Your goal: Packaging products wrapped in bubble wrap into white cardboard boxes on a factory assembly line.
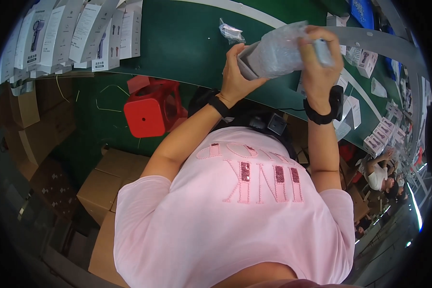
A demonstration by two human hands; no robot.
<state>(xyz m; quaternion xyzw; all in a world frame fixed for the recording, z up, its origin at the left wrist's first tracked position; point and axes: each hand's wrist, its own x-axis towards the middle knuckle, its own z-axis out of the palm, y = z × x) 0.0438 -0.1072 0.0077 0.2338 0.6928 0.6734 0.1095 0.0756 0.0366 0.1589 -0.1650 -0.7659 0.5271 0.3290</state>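
Note:
My left hand (236, 77) is wrapped round a small grey-white carton (247, 65), its thumb along the near side and its fingers on the far side. From the carton toward the right stretches a bundle of clear bubble wrap (282, 52); whether part of it sits inside the carton cannot be made out. My right hand (324, 72) is closed at the bundle's right end, slightly smeared by motion. A pale grey-blue piece (323, 52) shows between its fingers. On the green table (177, 38), beyond the carton, lies a small clear plastic packet (231, 32).
Several printed white cartons (81, 36) stand in a row at the far left. A red stool (146, 113) and brown cardboard boxes (111, 180) are on the floor to the left. More cartons (383, 132) lie at right, near a metal frame (369, 38) and other people (377, 173).

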